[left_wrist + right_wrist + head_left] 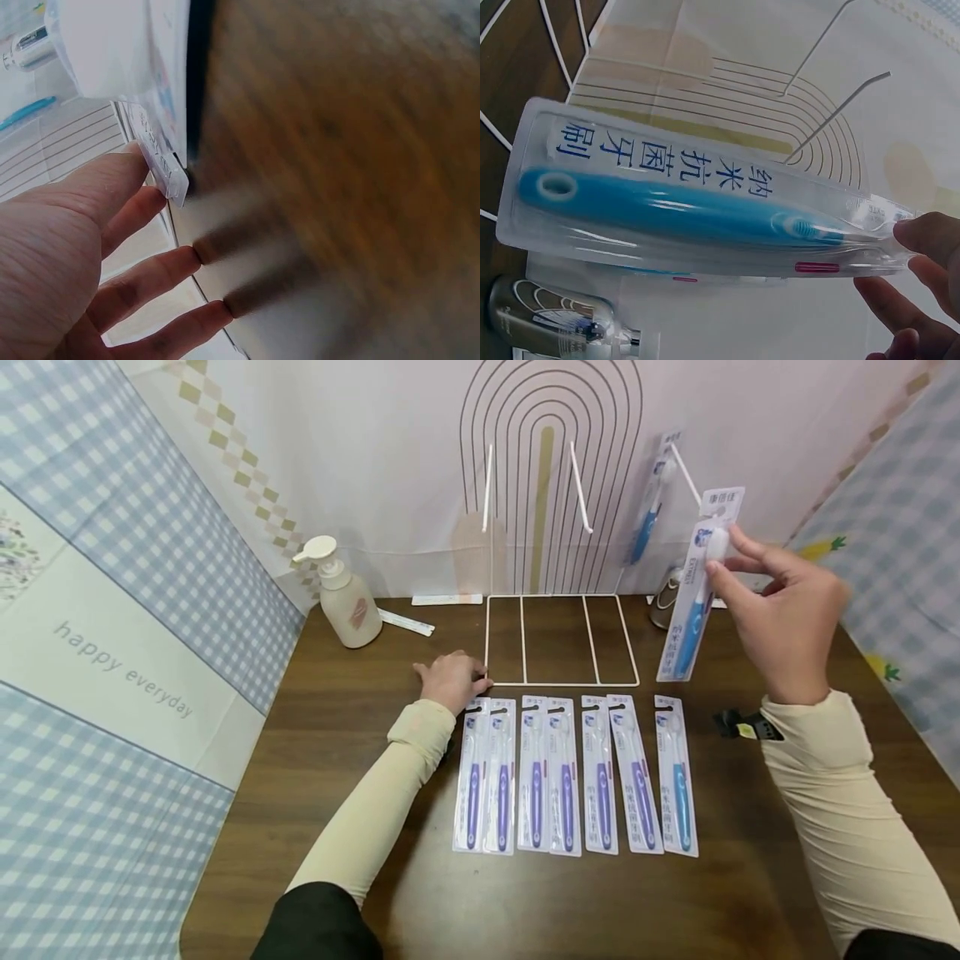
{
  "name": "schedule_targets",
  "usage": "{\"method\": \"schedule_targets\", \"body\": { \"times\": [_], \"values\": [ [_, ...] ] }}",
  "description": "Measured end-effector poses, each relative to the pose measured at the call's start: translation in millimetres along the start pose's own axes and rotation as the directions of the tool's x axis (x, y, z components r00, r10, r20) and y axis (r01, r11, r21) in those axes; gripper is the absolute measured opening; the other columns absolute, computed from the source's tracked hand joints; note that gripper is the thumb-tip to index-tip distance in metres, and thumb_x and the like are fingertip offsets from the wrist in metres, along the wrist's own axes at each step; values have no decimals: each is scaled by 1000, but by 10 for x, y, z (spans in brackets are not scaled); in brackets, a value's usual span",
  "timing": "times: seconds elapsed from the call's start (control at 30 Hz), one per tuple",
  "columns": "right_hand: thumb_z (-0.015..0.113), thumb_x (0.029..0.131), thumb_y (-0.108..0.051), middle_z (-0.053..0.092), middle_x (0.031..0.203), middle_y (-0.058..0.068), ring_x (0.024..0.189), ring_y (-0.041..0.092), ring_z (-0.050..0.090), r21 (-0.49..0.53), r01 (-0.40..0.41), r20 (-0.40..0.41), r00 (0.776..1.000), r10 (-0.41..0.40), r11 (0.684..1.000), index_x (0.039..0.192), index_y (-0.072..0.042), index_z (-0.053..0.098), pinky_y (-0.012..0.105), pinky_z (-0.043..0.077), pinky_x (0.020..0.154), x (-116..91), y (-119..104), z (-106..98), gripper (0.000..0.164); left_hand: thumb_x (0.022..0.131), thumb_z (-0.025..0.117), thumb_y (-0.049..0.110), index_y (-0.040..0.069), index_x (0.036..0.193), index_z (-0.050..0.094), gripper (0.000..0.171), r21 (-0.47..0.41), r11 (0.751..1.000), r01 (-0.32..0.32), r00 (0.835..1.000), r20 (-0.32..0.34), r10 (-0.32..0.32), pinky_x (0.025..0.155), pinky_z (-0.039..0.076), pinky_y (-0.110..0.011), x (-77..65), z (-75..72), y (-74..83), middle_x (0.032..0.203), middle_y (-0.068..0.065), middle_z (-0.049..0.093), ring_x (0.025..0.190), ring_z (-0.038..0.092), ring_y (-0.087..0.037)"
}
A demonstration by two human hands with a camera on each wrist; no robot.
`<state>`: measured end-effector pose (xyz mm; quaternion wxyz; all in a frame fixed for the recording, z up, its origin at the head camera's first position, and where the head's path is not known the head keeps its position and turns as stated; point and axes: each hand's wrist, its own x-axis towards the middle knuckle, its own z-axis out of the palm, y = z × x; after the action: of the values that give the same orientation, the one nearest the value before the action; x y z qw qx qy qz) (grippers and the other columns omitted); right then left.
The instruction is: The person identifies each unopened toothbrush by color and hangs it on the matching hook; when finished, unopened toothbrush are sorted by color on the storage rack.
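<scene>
My right hand [787,597] pinches a packaged blue toothbrush [693,627] near its brush head, between thumb and fingers. The pack hangs upright, slightly tilted, its top card right at the tip of the rack's right hook [686,474]. Another packaged blue toothbrush [647,533] hangs farther back on that hook. My left hand [447,681] rests with spread fingers at the front left corner of the white wire rack [562,683]; in the left wrist view its thumb [112,176] touches a clear pack corner [172,184]. The left and middle hooks are bare.
In front of the rack lies a row of several packaged purple toothbrushes [566,793], with a blue one [678,793] at its right end. A pump bottle [351,610] and a white strip [405,622] stand left; a small shiny bottle [551,319] is behind the held pack.
</scene>
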<state>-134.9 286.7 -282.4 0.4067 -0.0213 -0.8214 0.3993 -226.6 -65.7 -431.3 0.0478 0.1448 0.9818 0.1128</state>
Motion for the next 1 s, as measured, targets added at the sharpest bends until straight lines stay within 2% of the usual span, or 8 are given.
{"method": "schedule_targets", "body": {
  "times": [0.17, 0.4, 0.5, 0.57, 0.67, 0.8, 0.87, 1.0],
  "values": [
    [86, 89, -17, 78, 116, 6, 88, -6, 71, 34, -41, -16, 999, 42, 999, 122, -30, 77, 9, 45, 60, -58, -12, 11, 37, 99, 73, 49, 29, 120, 81, 30, 4, 1000, 0, 1000, 1, 0, 108, 29, -83, -7, -3, -9, 134, 0, 70, 127, 63, -38],
    [86, 88, -14, 79, 114, 8, 86, -3, 72, 95, -40, -45, 998, 44, 995, 121, -26, 79, 8, 50, 66, -93, -90, 76, 35, 100, 73, 47, 27, 121, 81, 30, -8, 1000, 0, 1000, -5, 0, 108, 27, -84, -11, -49, -32, 131, -2, 70, 127, 63, -39],
    [86, 88, -16, 79, 112, 9, 78, -4, 70, 73, -29, -48, 998, 33, 997, 120, -25, 79, 8, 46, 61, -59, -77, 142, 34, 100, 73, 47, 27, 122, 81, 31, -11, 1000, -2, 1000, -8, 1, 108, 27, -85, 6, -71, -27, 130, -2, 70, 127, 63, -39],
    [86, 89, -19, 79, 109, 11, 66, -5, 64, 33, -26, -45, 999, 27, 999, 121, -26, 79, 9, 39, 54, 3, -24, 218, 33, 99, 73, 47, 27, 122, 81, 31, -15, 1000, 1, 1000, -7, -1, 108, 27, -84, 16, -75, -22, 129, -2, 70, 127, 63, -39],
    [86, 90, -26, 79, 106, 13, 63, -9, 60, -16, -44, -39, 998, 43, 999, 121, -23, 79, 9, 36, 52, 147, 118, 367, 33, 99, 73, 47, 27, 122, 81, 31, -19, 1000, 7, 1000, 2, -7, 109, 27, -84, 23, -57, -18, 128, -2, 70, 127, 63, -39],
    [84, 90, -32, 80, 103, 11, 78, -15, 62, -50, -94, -44, 995, 92, 994, 119, -16, 82, 9, 45, 70, 368, 287, 575, 33, 99, 74, 47, 27, 122, 81, 31, -20, 1000, -2, 1000, 7, 2, 108, 27, -84, 30, -14, -22, 127, -2, 70, 127, 63, -39],
    [84, 91, -34, 81, 102, 9, 79, -14, 61, -68, -106, -50, 993, 102, 992, 117, -15, 82, 11, 46, 77, 488, 357, 674, 33, 99, 74, 47, 27, 121, 81, 31, -19, 1000, -9, 1000, 5, 9, 108, 28, -85, 34, -1, -21, 127, -2, 70, 126, 64, -39],
    [83, 90, -36, 81, 101, 5, 77, -9, 61, -65, -122, -62, 991, 118, 990, 115, -17, 83, 14, 45, 81, 708, 473, 853, 32, 98, 75, 47, 27, 120, 82, 30, -19, 1000, -10, 1000, -5, 10, 107, 28, -85, 33, 14, -20, 128, -2, 71, 125, 65, -38]
  ]
}}
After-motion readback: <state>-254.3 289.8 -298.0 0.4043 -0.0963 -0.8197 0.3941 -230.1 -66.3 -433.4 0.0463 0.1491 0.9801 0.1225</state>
